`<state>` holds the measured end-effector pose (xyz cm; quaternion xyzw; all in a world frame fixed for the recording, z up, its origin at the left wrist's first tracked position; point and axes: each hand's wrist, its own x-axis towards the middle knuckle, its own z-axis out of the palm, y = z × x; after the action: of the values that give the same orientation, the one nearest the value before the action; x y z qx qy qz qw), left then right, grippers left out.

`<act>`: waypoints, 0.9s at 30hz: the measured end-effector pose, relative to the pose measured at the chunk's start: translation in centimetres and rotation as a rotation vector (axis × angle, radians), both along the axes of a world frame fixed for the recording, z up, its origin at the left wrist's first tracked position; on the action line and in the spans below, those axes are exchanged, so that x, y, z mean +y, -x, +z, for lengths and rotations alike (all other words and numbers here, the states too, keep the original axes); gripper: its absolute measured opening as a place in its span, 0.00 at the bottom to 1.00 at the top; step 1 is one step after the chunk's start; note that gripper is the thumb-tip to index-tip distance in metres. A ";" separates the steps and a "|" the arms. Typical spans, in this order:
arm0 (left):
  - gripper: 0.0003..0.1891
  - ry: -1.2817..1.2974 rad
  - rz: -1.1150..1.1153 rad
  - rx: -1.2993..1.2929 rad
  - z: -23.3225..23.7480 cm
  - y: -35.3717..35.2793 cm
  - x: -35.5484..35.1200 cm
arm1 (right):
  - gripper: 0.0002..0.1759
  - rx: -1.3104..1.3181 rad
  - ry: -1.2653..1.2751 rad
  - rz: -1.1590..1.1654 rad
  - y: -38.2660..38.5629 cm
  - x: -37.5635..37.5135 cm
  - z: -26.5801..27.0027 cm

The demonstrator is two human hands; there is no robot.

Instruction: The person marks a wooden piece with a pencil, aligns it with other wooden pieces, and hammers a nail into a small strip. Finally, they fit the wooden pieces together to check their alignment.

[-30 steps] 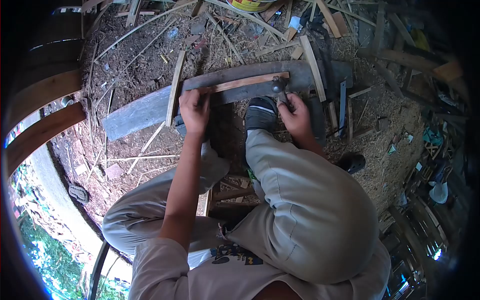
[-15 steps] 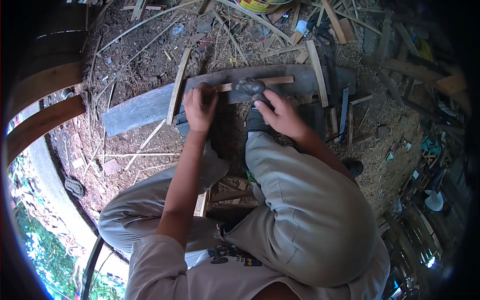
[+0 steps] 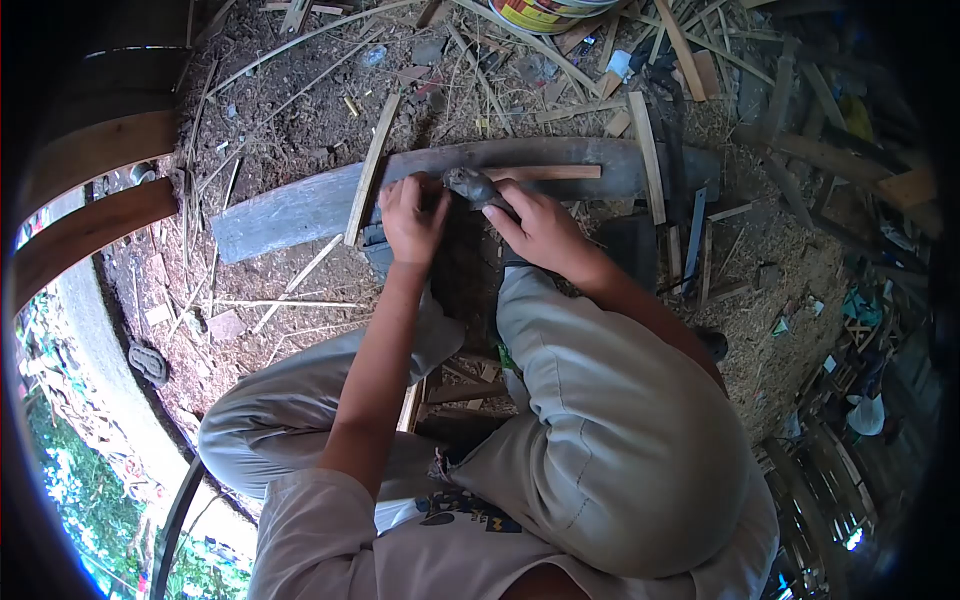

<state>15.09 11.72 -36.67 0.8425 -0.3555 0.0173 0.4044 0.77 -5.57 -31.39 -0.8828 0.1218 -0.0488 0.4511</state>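
Observation:
My right hand (image 3: 545, 228) is closed round the handle of a hammer, whose dark metal head (image 3: 464, 184) sits just beside my left fingertips. With fingers bent and pressed together, my left hand (image 3: 411, 222) is at the near edge of a weathered grey plank (image 3: 285, 212); what its fingertips pinch, if anything, is hidden. A narrow wooden strip (image 3: 555, 172) lies along the plank, and its left part is behind the hammer and my hands. Two pale slats cross the plank, the left slat (image 3: 372, 170) beside my left hand and the right slat (image 3: 648, 158) further off.
A handsaw-like flat metal blade (image 3: 693, 235) lies right of the plank. Loose wood strips and shavings litter the dirt ground. A yellow-labelled bucket (image 3: 550, 12) stands at the far edge. Curved boards (image 3: 95, 240) rise at the left, and scrap wood is piled at the right.
The hammer head has moved left and down, closer to my left fingertips. My right hand has shifted left with it. The whole view has shifted slightly.

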 end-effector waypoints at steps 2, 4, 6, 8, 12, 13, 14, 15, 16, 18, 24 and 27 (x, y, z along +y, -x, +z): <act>0.17 -0.014 0.003 -0.001 -0.3 -0.2 0.1 | 0.22 0.013 0.024 0.011 0.0 0.3 -0.6; 0.19 -0.028 0.006 0.000 -0.4 -0.2 0.1 | 0.22 0.027 0.049 0.022 -0.2 0.6 -0.2; 0.17 -0.042 0.010 0.021 -0.4 -0.2 0.2 | 0.18 -0.107 0.007 -0.005 -0.2 1.2 0.4; 0.17 -0.040 0.012 0.022 -0.5 -0.2 0.4 | 0.18 -0.067 0.022 0.006 -0.6 1.4 0.8; 0.20 -0.058 0.023 0.018 -0.7 -0.1 0.3 | 0.18 -0.075 0.080 0.037 -0.6 1.5 0.9; 0.20 -0.061 0.023 0.018 -0.9 -0.1 0.3 | 0.18 -0.074 0.077 0.038 -0.7 1.7 0.9; 0.20 -0.050 0.038 0.020 -1.0 0.0 0.3 | 0.18 -0.096 0.079 0.023 -0.6 2.0 0.9; 0.20 -0.037 0.053 0.020 -1.0 0.0 0.2 | 0.19 -0.120 0.085 0.009 -0.7 2.0 1.0; 0.20 -0.034 0.054 0.020 -1.0 0.0 0.2 | 0.19 -0.121 0.087 0.010 -0.7 1.9 0.9; 0.20 -0.054 0.039 0.039 -0.8 0.0 0.3 | 0.19 0.025 0.129 0.037 -0.9 1.8 0.7; 0.17 -0.012 0.069 0.005 -0.6 0.0 -0.2 | 0.17 -0.133 0.101 0.017 -0.2 2.5 0.6; 0.16 -0.043 0.052 0.038 -0.5 -0.1 -0.2 | 0.17 -0.020 0.151 0.026 -0.7 2.2 0.3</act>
<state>15.15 11.55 -37.18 0.8601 -0.3260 0.0044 0.3923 1.50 -3.40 -31.06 -0.9153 0.1017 -0.0606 0.3850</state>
